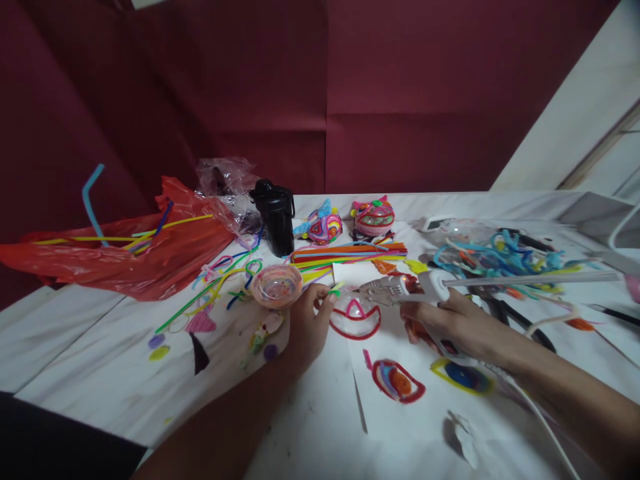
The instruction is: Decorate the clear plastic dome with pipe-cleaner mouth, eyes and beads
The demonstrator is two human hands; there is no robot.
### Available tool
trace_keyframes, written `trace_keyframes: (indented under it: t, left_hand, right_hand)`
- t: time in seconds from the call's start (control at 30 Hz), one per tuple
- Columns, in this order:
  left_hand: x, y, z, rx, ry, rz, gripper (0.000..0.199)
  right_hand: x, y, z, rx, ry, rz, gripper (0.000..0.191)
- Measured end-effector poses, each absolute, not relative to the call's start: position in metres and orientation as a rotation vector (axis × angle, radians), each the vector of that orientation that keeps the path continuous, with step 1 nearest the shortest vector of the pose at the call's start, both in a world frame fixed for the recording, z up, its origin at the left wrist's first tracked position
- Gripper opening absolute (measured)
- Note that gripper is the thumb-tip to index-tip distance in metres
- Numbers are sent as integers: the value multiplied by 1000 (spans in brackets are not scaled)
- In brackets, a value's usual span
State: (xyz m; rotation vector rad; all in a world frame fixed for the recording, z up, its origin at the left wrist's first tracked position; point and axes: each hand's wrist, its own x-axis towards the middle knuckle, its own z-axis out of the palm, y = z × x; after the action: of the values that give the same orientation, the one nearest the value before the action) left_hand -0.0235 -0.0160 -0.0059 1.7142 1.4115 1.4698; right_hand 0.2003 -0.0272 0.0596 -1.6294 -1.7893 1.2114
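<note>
My left hand [311,323] pinches a small green-and-yellow fuzzy piece [337,290], perhaps pipe cleaner, between thumb and finger. My right hand [450,327] is wrapped round a white hot glue gun [431,285] with a long glue stick out of its back. The gun's nozzle points left, close to the green piece; whether they touch I cannot tell. Just below the nozzle lies a clear plastic piece edged with a red mouth-shaped outline [356,331], on white paper [357,373]. Nearer me are a red-rimmed eye shape [399,382] and a yellow-rimmed blue one [463,377].
Left of my left hand sits a round bowl-like piece [277,287]. Behind are a black bottle [275,217], pipe cleaner bundles [350,253] and two decorated fish-like crafts [373,217]. A red plastic bag [185,260] lies left, tangled scraps [505,257] right. The gun's cord [537,413] trails toward me.
</note>
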Motion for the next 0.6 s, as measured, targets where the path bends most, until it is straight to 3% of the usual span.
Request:
trace_keyframes:
  t: [0.6]
  left_hand:
    - [-24, -17, -5, 1730, 1411, 1475, 8]
  right_hand:
    - [203, -28, 54, -1596, -1822, 1233, 35]
